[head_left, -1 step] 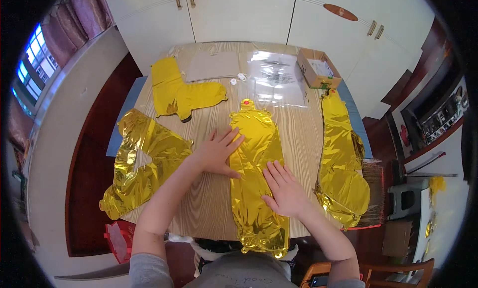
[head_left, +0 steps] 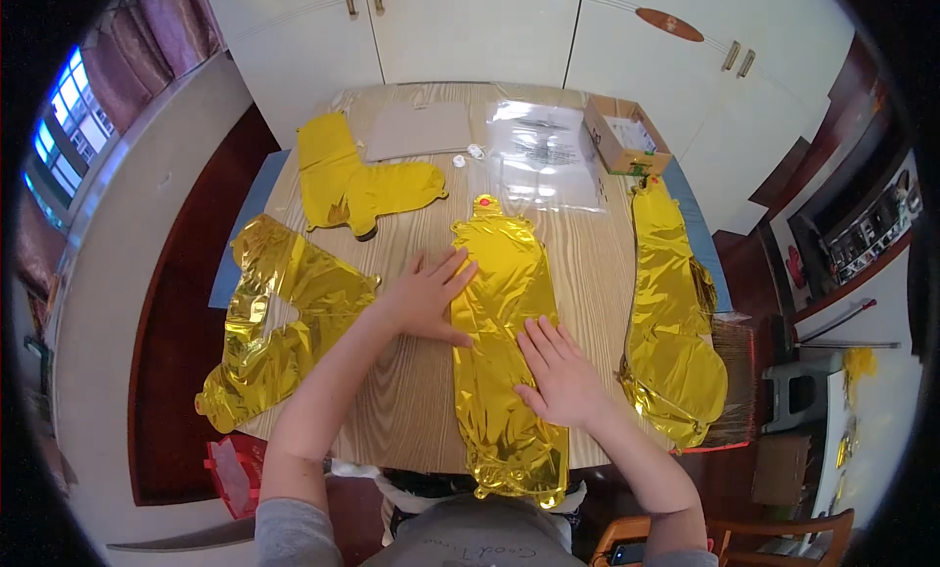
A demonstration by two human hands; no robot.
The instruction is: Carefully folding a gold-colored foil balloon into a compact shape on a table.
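A flat, uninflated gold foil balloon point(head_left: 497, 317) lies lengthwise on the table, its near end hanging over the front edge. It has a red dot on its far tab. My left hand point(head_left: 423, 301) rests at the balloon's left edge, fingers spread and fingertips on the foil. Lower down, my right hand point(head_left: 560, 373) lies flat on the right side of the same balloon, its thumb apart from the fingers. Neither hand grips anything. Left of my left arm is a gold foil balloon point(head_left: 257, 322) shaped like a letter A. Another long gold foil balloon point(head_left: 671, 317) lies along the right edge.
On the wood-grain table point(head_left: 411, 410), a matte yellow foil balloon point(head_left: 343, 180) lies far left. Behind are a grey-beige sheet point(head_left: 419, 131), small white scraps point(head_left: 459, 161), a clear plastic bag point(head_left: 543, 156) and an open cardboard box point(head_left: 627, 136). White cabinets point(head_left: 470, 38) stand beyond.
My left hand has shifted very slightly to the left on the foil. The right hand and the balloons look unmoved.
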